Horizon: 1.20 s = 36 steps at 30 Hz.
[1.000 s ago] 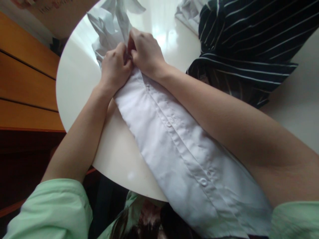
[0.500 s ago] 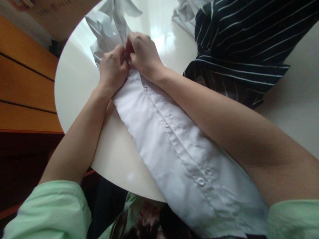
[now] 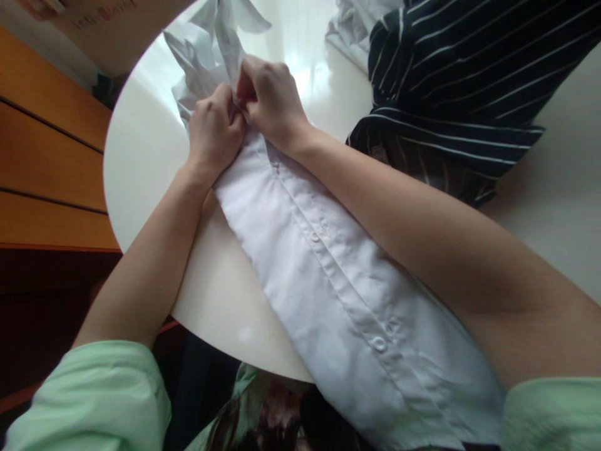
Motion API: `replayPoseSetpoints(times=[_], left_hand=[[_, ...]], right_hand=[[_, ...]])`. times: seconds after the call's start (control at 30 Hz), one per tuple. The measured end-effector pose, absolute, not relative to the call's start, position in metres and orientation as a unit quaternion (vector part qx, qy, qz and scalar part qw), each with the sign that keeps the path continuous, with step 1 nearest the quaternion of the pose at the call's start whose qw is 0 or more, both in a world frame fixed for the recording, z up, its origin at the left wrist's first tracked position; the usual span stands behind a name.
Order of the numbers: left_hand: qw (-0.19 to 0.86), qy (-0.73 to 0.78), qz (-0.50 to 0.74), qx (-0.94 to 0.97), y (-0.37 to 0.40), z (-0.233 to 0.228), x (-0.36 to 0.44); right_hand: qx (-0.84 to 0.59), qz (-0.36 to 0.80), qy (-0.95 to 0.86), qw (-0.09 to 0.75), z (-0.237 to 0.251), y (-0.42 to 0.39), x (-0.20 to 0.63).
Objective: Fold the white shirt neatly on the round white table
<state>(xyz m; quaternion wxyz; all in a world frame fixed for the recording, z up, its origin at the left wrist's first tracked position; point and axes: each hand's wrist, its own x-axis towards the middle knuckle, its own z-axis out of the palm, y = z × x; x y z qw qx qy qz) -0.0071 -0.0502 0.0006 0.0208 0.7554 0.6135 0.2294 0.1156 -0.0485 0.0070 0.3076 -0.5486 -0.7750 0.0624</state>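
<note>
A white button-up shirt (image 3: 286,250) lies lengthwise over the table, its lower end reaching past the near edge towards my body. Several buttons run down its front strip. At the far part of that strip, my left hand (image 3: 215,128) pinches the cloth with bent fingers. My right hand (image 3: 270,103) is right beside it, thumb and forefinger closed on the same spot of the shirt. The fingertips nearly meet, and whatever small part lies between them is hidden. Beyond my hands the rest of the shirt spreads out loose and crumpled.
The white round-edged table (image 3: 141,156) carries everything. A black garment with white stripes (image 3: 460,81) lies at the right, past my right forearm. Behind it sits a crumpled pale cloth (image 3: 350,31). Wooden drawers (image 3: 47,169) stand left of the table.
My right hand's fingers have shifted slightly at the pinched spot, its knuckles a little higher. Both hands keep their grip on the shirt, which lies as before.
</note>
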Motion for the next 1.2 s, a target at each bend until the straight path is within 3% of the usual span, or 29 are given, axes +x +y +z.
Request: replayPoseSetpoints(times=[0.27, 0.7, 1.2], left_hand=[[0.016, 0.596, 0.259, 0.760, -0.048, -0.004, -0.010], [0.010, 0.637, 0.212, 0.741, -0.054, 0.002, -0.003], [0.044, 0.605, 0.254, 0.753, -0.053, 0.000, -0.007]], right_hand=[[-0.500, 0.076, -0.771, 0.387, -0.005, -0.040, 0.114], [-0.491, 0.079, -0.784, 0.373, 0.001, -0.047, 0.117], [-0.502, 0.093, -0.798, 0.321, 0.004, -0.049, 0.115]])
